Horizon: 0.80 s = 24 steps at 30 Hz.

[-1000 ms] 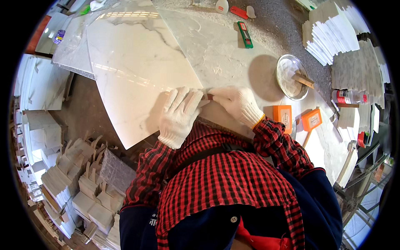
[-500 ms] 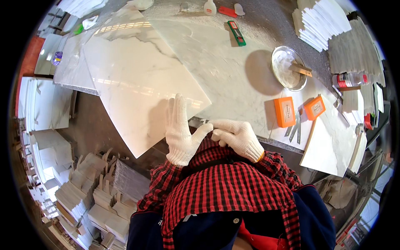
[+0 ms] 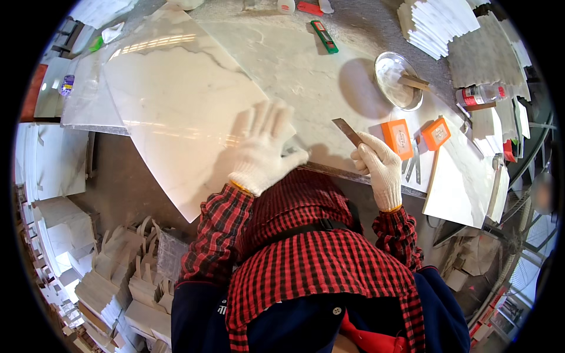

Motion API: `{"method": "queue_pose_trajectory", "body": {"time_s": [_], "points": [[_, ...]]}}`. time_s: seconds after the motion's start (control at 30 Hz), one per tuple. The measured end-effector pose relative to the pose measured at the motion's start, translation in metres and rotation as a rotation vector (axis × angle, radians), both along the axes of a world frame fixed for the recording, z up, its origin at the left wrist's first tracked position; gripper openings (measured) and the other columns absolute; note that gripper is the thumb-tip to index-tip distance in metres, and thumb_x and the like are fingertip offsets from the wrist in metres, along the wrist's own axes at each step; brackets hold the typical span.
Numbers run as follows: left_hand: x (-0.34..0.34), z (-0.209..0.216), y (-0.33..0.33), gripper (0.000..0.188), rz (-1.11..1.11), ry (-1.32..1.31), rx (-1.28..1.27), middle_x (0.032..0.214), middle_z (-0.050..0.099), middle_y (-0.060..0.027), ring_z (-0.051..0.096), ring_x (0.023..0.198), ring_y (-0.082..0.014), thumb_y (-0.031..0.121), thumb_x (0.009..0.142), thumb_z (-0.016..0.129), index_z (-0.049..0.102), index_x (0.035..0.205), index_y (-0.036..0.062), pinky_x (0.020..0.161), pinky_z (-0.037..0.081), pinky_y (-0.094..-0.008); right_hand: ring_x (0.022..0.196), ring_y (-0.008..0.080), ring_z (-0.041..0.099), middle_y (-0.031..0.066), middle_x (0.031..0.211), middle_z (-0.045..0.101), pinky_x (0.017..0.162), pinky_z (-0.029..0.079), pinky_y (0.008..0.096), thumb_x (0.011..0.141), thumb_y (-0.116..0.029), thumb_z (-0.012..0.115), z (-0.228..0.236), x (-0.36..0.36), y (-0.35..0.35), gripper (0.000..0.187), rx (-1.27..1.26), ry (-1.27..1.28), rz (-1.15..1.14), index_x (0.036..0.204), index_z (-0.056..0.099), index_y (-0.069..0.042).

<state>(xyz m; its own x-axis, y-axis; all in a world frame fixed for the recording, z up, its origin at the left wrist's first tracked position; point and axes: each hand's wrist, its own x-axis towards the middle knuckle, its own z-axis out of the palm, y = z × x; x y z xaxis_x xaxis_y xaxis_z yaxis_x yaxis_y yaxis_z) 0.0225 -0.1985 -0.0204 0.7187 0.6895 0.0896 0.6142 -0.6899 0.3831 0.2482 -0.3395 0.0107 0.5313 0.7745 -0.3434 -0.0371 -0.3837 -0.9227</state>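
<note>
My left hand [image 3: 263, 152], in a white knit glove, is spread over the near corner of a polished white marble tile [image 3: 176, 88] with grey veins. Its fingers are slightly smeared by motion; whether the palm touches the tile cannot be told. That tile lies at an angle on a larger pale marble slab [image 3: 282, 56] and juts past the front edge. My gloved right hand [image 3: 381, 167] is closed round a flat, narrow metal blade [image 3: 347, 132], whose free end points up and left above the slab.
Right of my right hand stand two orange boxes [image 3: 398, 139] [image 3: 436, 134] by loose metal strips [image 3: 414, 162]. Behind them is a metal bowl [image 3: 391, 88] with a wooden-handled tool [image 3: 415, 82]. A green case [image 3: 324, 36], a plastic bottle [image 3: 479, 95] and stacked tiles [image 3: 438, 26] lie farther off.
My hands have parted. The left moved slightly right and up, fingers now spread; the right swung right and now shows the blade held up. The view has shifted a little.
</note>
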Motion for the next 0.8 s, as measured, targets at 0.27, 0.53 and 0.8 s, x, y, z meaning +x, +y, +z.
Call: {"method": "queue_pose_trajectory", "body": {"time_s": [0.27, 0.53, 0.8], "points": [[-0.007, -0.006, -0.054, 0.045, -0.264, -0.503, -0.232, 0.129, 0.068, -0.0154, 0.064, 0.122, -0.033, 0.016, 0.084, 0.078, 0.068, 0.127, 0.0061, 0.114, 0.042, -0.0481, 0.071, 0.0072, 0.061, 0.0055, 0.088, 0.073, 0.066, 0.05, 0.0234, 0.1, -0.016, 0.062, 0.008, 0.012, 0.026, 0.031, 0.017, -0.116, 0.257, 0.124, 0.07, 0.002], [-0.027, 0.006, -0.05, 0.034, 0.061, -0.568, -0.024, 0.077, 0.071, -0.0083, 0.066, 0.074, -0.0263, 0.008, 0.073, 0.085, 0.076, 0.105, 0.0055, 0.076, 0.051, -0.0389, 0.086, 0.0286, 0.07, 0.0153, 0.096, 0.075, 0.079, 0.054, 0.0378, 0.096, -0.028, 0.061, -0.018, 0.008, 0.149, 0.031, 0.226, -0.51, 0.713, 0.112, 0.075, -0.005], [-0.029, -0.004, -0.061, 0.041, 0.175, -0.602, 0.023, 0.083, 0.07, -0.0077, 0.066, 0.075, -0.0257, 0.007, 0.068, 0.087, 0.073, 0.106, 0.0067, 0.072, 0.05, -0.0374, 0.095, 0.0342, 0.068, 0.0153, 0.106, 0.073, 0.084, 0.053, 0.0401, 0.096, -0.029, 0.061, -0.031, -0.001, 0.207, 0.026, 0.248, -0.667, 0.979, 0.113, 0.076, -0.014]]}}
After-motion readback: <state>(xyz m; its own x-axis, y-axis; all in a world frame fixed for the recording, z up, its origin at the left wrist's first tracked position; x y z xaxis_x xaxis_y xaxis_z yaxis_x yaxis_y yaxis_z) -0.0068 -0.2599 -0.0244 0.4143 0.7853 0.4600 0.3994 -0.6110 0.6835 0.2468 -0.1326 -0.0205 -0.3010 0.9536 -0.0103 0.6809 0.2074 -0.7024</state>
